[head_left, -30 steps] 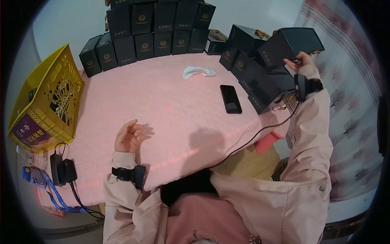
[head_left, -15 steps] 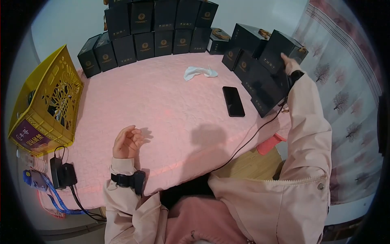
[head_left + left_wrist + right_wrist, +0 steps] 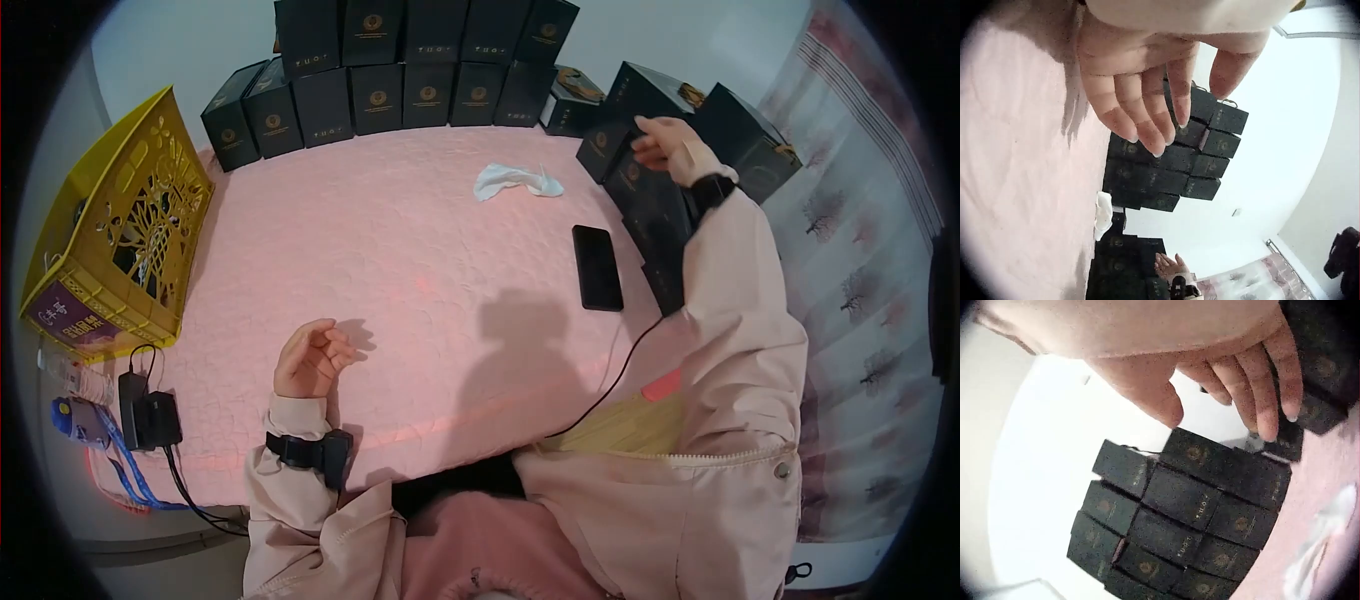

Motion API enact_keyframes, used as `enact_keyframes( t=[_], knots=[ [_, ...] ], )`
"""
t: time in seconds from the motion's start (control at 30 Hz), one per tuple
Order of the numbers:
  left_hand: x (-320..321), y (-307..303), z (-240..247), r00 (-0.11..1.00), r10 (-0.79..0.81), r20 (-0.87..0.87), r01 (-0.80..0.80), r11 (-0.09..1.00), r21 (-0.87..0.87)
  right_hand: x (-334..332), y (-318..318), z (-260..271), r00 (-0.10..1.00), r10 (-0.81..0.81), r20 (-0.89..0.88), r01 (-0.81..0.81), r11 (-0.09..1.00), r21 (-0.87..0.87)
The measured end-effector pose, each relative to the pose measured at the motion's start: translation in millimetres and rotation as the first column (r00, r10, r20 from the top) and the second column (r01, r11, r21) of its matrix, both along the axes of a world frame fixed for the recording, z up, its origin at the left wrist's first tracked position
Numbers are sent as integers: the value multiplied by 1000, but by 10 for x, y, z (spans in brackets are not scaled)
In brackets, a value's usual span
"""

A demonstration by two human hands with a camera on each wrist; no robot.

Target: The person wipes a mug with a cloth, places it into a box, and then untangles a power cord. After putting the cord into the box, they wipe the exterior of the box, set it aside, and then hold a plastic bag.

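In the head view the right hand is held over the right-hand stack of black boxes, its fingers loosely bent and nothing in them. Just right of it a black box sits tilted on the stack. The right wrist view shows the right hand empty, with spread, relaxed fingers in front of a wall of black boxes. The left hand hangs loosely curled above the pink cover, holding nothing; its relaxed fingers also show in the left wrist view.
A row of stacked black boxes lines the back. Between it and the right stack lies white tissue; a black phone lies nearer. At left are a yellow crate and black adapters. A cable runs to the right arm.
The right hand has let go of the box, which now rests on the right stack, and has moved left. The left hand has barely moved. The head view has shifted slightly.
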State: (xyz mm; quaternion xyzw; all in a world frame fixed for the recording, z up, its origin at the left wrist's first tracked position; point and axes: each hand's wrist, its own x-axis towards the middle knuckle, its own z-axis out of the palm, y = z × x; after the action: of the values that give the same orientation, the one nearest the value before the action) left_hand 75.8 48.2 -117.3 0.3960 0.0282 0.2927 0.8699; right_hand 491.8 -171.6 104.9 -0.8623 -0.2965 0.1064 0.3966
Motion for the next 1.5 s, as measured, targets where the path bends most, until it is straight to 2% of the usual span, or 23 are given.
enact_keyframes(
  t=[0.1, 0.13, 0.23, 0.27, 0.33, 0.37, 0.4, 0.43, 0.5, 0.53, 0.63, 0.77, 0.8, 0.87, 0.9, 0.93, 1.0, 1.07, 1.17, 1.2, 1.33, 1.43, 1.5],
  knots=[
    [-28, 36, -38, 998, 56, -27, -57, 997, -46, 579, 590, -387, 905, -21, -425, 205, 897, 392],
    [-18, 56, -85, 998, 37, -45, -41, 996, -81, 776, 783, -578, 901, 2, -433, 186, 901, 392],
    [38, 129, -163, 995, 17, -95, -29, 991, -132, 1555, 1212, -1264, 793, 86, -603, 380, 704, 599],
    [63, 151, -161, 994, -13, -110, -7, 983, -182, 1888, 1340, -1431, 782, 108, -614, 377, 703, 603],
    [138, 164, -145, 987, -81, -136, 39, 957, -288, 2631, 1532, -1711, 151, 237, -960, 330, 903, 275],
    [180, 167, -118, 986, -71, -151, 27, 960, -279, 2691, 1617, -1715, -211, 184, -960, 198, 970, 143],
    [212, 165, -88, 984, -108, -141, 62, 952, -299, 2693, 1723, -1821, -227, 194, -954, 194, 969, 151],
    [235, 167, -59, 980, -147, -133, 98, 942, -320, 2633, 1836, -2006, 63, 209, -976, 447, 868, 215],
    [259, 159, -52, 974, -178, -138, 121, 931, -344, 2367, 1989, -2171, 555, -42, -831, 738, 486, 468],
    [256, 165, -77, 974, -178, -142, 119, 931, -346, 2410, 2054, -2171, 546, -34, -837, 738, 493, 461],
    [258, 185, -85, 974, -163, -156, 101, 934, -343, 2591, 2202, -2088, 574, 248, -781, 545, 595, 590],
    [342, 198, 9, 955, -191, -227, 105, 933, -344, 3033, 2208, -2123, 500, 586, -638, 269, 595, 757],
    [345, 210, -4, 955, -203, -216, 120, 931, -346, 3276, 2239, -2268, 490, 586, -645, 274, 599, 752],
    [334, 229, -23, 952, -234, -196, 155, 923, -352, 3920, 2361, -2696, 783, 523, -338, -180, 710, 681],
    [338, 235, -15, 950, -239, -201, 156, 921, -357, 4153, 2375, -2878, 850, 511, -128, -371, 753, 543],
    [343, 231, 4, 947, -237, -219, 149, 923, -355, 3972, 2323, -2777, 852, 507, -133, -367, 757, 541],
    [360, 222, 19, 942, -232, -244, 138, 928, -347, 3542, 2340, -2425, 968, 135, -210, -3, 847, 531],
    [334, 228, -40, 945, -239, -221, 151, 923, -354, 3017, 2437, -2009, 928, -252, -275, 362, 787, 499],
    [289, 260, -60, 953, -244, -180, 169, 920, -354, 2322, 2355, -1416, 598, -721, -349, 787, 447, 425],
    [307, 268, -35, 950, -260, -170, 187, 917, -353, 2329, 2350, -1364, 601, -721, -345, 784, 448, 431],
    [356, 239, -19, 946, -292, -142, 225, 904, -363, 2356, 2275, -1191, 715, -698, -42, 640, 629, 442],
    [347, 254, -1, 946, -288, -152, 220, 910, -352, 2242, 2305, -1086, 556, -749, 360, 574, 660, 485],
    [346, 246, -13, 947, -296, -126, 238, 908, -345, 2212, 2270, -1017, 591, -742, 317, 543, 657, 523]
  ],
)
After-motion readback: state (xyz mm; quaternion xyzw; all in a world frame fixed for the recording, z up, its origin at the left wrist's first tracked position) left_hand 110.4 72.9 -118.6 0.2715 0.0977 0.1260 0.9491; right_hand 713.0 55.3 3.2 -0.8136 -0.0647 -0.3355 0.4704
